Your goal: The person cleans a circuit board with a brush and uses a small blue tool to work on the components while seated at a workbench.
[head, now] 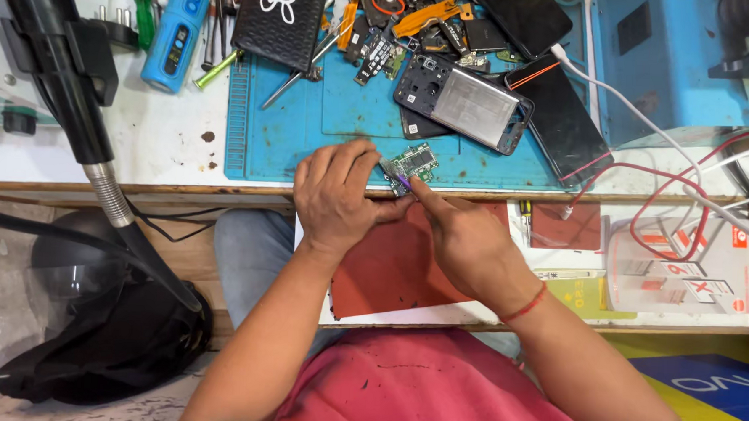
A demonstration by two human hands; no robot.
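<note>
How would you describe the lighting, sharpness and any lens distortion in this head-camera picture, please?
Head view: bright, even light, with only soft shadows under the left hand and right hand; the small circuit board they hold is sharp enough to see, its fine parts too small to read; a pale glare lies on the opened phone; wide-angle bending curves the bench edge and stretches the black hot-air nozzle at the left.

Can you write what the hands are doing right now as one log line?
left hand: holds small circuit board | right hand: pinches thin purple tool against board | place: blue work mat edge | nearby: opened phone
</note>
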